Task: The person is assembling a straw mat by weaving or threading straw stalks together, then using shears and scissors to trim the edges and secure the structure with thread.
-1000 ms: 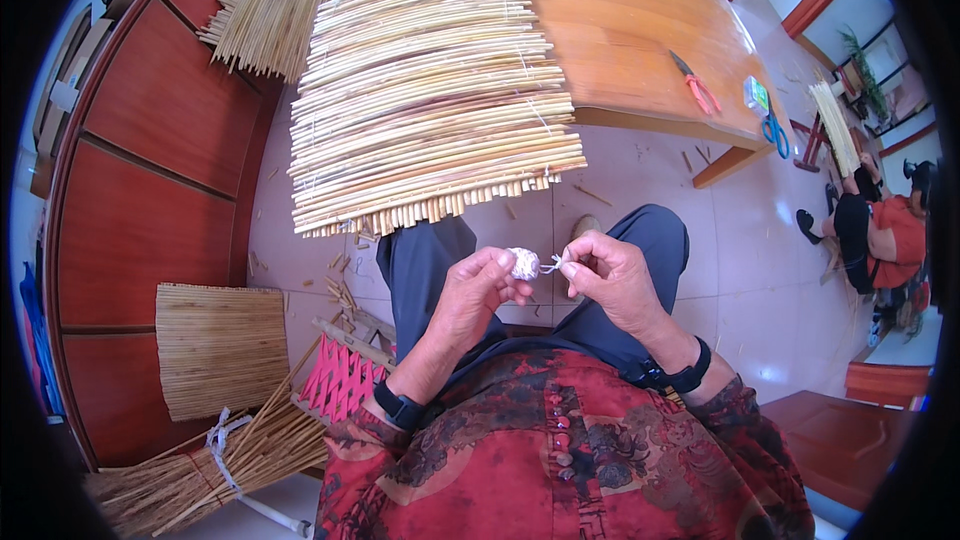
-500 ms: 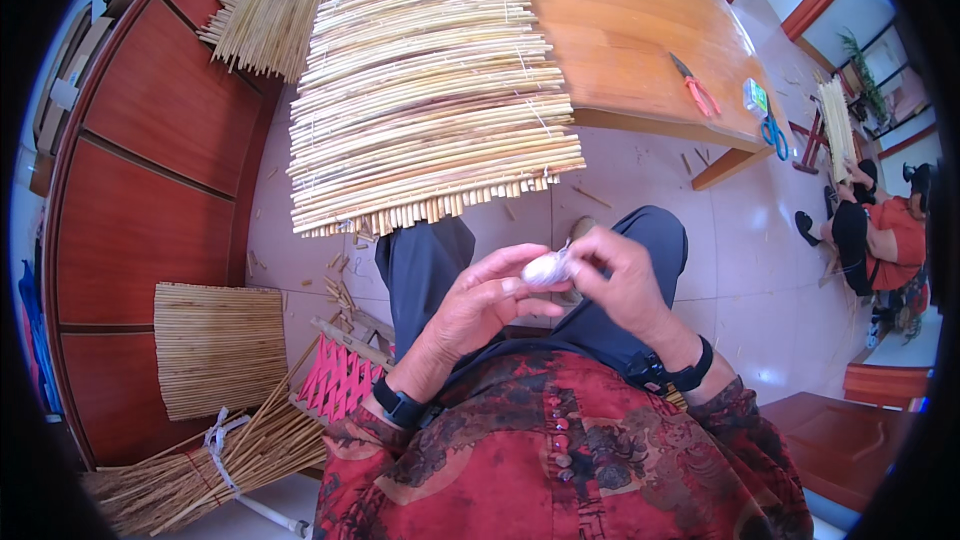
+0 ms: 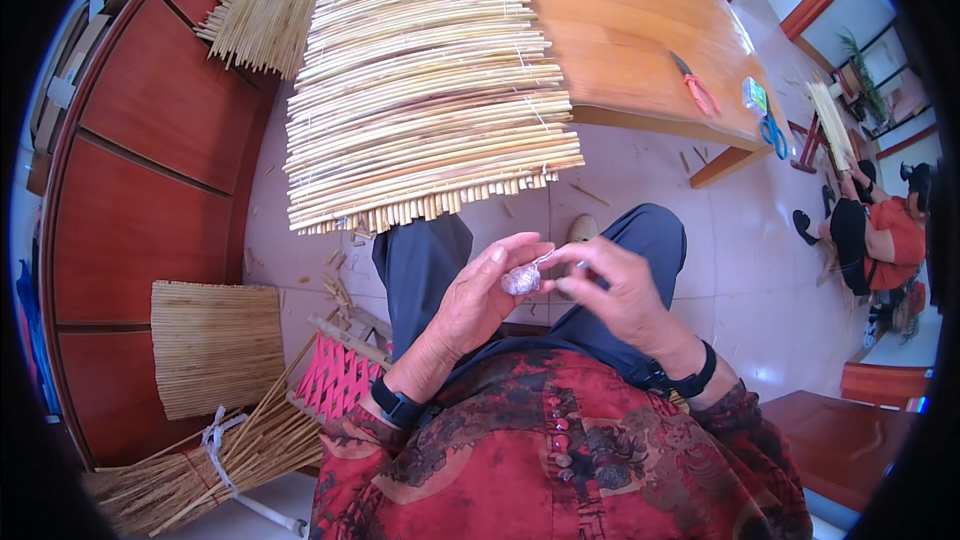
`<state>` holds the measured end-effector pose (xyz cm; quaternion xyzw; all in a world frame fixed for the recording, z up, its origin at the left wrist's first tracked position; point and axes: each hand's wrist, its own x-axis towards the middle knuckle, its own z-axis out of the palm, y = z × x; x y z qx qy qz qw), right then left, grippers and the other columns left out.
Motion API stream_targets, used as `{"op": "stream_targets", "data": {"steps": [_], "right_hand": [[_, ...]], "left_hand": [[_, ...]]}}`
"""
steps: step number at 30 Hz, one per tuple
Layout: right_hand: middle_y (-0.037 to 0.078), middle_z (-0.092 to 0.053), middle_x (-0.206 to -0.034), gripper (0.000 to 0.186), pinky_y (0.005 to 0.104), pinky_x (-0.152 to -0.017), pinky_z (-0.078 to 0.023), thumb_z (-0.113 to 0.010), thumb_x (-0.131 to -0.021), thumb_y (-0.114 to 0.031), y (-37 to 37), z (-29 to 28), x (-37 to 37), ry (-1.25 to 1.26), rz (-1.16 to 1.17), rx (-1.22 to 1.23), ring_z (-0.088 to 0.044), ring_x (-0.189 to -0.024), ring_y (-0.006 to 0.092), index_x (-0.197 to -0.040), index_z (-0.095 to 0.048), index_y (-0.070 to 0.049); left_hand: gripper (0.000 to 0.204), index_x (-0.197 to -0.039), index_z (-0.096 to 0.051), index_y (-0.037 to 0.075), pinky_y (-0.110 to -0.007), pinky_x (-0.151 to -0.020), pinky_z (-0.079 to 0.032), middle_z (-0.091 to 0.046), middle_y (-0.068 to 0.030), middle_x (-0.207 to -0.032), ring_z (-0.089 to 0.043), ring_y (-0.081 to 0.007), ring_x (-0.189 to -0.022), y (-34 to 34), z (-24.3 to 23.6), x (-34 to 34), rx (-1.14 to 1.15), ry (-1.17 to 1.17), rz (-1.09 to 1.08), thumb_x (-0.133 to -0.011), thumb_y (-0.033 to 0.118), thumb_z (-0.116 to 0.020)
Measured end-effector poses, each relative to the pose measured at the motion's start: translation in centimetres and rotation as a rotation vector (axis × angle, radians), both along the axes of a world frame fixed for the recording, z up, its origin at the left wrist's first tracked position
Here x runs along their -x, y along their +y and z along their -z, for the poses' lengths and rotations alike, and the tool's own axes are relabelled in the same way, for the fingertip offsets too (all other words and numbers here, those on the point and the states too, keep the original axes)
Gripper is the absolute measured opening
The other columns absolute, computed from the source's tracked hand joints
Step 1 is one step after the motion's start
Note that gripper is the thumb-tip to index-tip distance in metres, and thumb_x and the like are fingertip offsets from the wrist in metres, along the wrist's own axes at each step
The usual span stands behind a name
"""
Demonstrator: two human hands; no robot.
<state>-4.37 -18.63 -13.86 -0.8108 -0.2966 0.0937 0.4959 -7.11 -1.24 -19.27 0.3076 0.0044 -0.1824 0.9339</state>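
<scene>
Over my lap, my left hand (image 3: 474, 290) cradles a small ball of white thread (image 3: 521, 279) in its curled fingers, palm up. A short loose strand rises from the ball toward my right hand (image 3: 618, 285). The right fingertips are bent close to the ball and pinch at that strand; motion softens their outline. Beyond my knees, a mat of pale reed stalks (image 3: 430, 100) lies on the wooden table (image 3: 630, 20) and overhangs its near edge. White stitching crosses the mat near both sides. Neither hand touches the mat.
Red-handled pliers (image 3: 694, 86), a small box (image 3: 754, 97) and blue scissors (image 3: 773, 136) lie at the table's right. Bundled stalks (image 3: 230, 460), a smaller mat (image 3: 218, 350) and a pink-strapped folding stool (image 3: 335, 377) are at left. Another person (image 3: 893, 240) sits far right. Stalk offcuts litter the floor.
The ball has turned and shifted slightly left and down in my left hand. My right fingers have moved a little off it, and the strand now shows between the hands.
</scene>
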Motion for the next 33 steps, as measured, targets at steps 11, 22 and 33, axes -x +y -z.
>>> {"op": "stream_targets", "data": {"steps": [11,22,33], "right_hand": [[0.006,-0.053,-0.076,0.028,0.0245,-0.056,-0.045,-0.062,-0.075,-0.003,0.2,1.4,-0.3,-0.052,0.0,0.021,-0.055,-0.064,0.0138,-0.101,-0.053,-0.004],[-0.002,-0.053,-0.077,0.014,0.0159,-0.054,-0.041,-0.058,-0.082,-0.007,-0.7,2.4,-0.5,0.547,0.133,-0.488,-0.049,-0.063,0.0019,-0.096,-0.054,-0.002],[0.008,-0.052,-0.068,0.019,0.0274,-0.048,-0.043,-0.067,-0.067,-0.001,-0.7,0.3,-0.9,-0.484,0.161,-0.006,-0.053,-0.056,0.0215,-0.083,-0.057,-0.004]], "left_hand": [[0.057,-0.129,-0.032,-0.002,-0.036,-0.101,-0.027,-0.032,-0.0152,-0.135,-0.031,-0.0223,-0.124,-0.1,-0.5,-0.3,-0.003,-0.226,0.024,-0.076,0.002,-0.052],[0.034,-0.109,-0.051,0.0,-0.029,-0.089,-0.041,-0.055,-0.0095,-0.106,-0.053,-0.0157,-0.099,-0.1,-0.5,-0.3,-0.178,-0.143,-0.068,-0.076,-0.002,-0.061],[0.029,-0.104,-0.052,0.0,-0.031,-0.072,-0.05,-0.059,-0.0101,-0.095,-0.058,-0.0171,-0.083,-0.7,-0.9,-0.6,-0.254,-0.162,-0.099,-0.077,0.001,-0.06]]}}
